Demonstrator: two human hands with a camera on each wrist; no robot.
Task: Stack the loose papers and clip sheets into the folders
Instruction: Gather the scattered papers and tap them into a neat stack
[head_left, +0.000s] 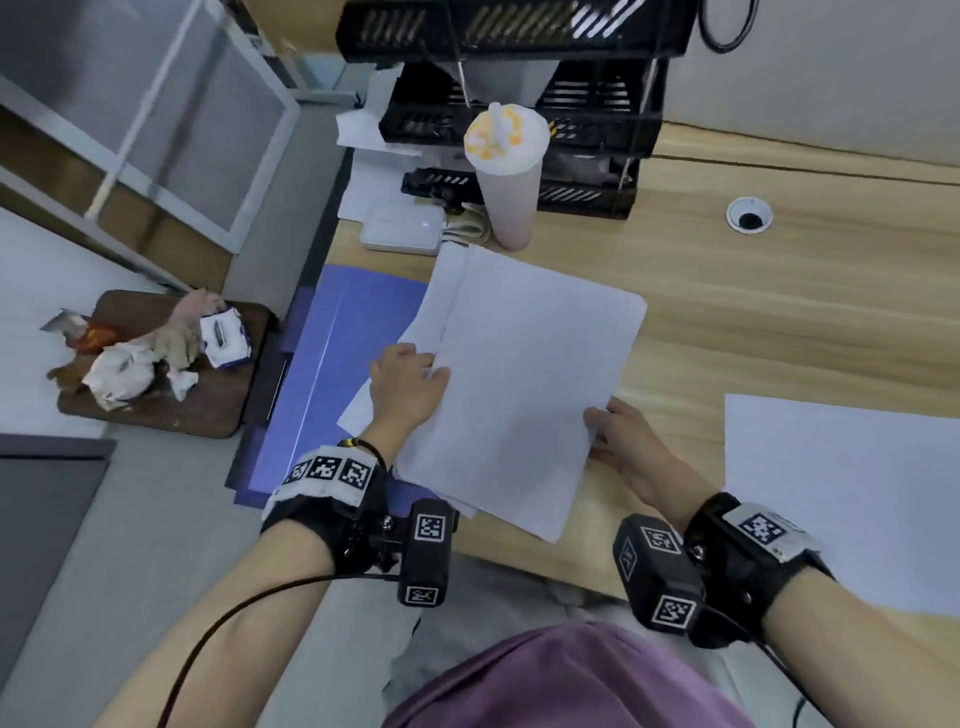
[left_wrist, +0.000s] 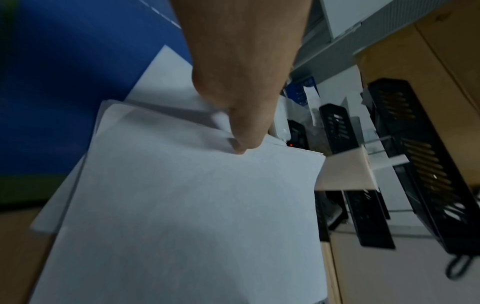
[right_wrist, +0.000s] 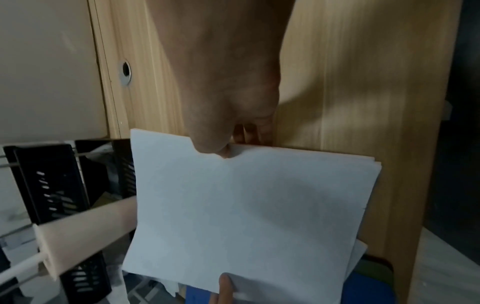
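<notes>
A stack of white papers (head_left: 524, 384) is held just above the wooden desk, partly over a blue folder (head_left: 332, 364) that lies open at the desk's left edge. My left hand (head_left: 410, 387) pinches the stack's left edge, thumb on top (left_wrist: 244, 131), paper stack (left_wrist: 192, 205) below it. My right hand (head_left: 618, 441) grips the stack's right edge, thumb on top (right_wrist: 210, 142), fingers beneath the paper stack (right_wrist: 249, 205). A loose white sheet (head_left: 356, 410) lies on the folder under the stack. Another white sheet (head_left: 841, 493) lies at the right.
A lidded drink cup (head_left: 506, 176) stands just beyond the papers. Behind it are black stacked letter trays (head_left: 587, 130) and a small white box (head_left: 402, 228). A cable hole (head_left: 749, 215) sits in the desk at back right. A brown board with crumpled litter (head_left: 156, 358) lies to the left.
</notes>
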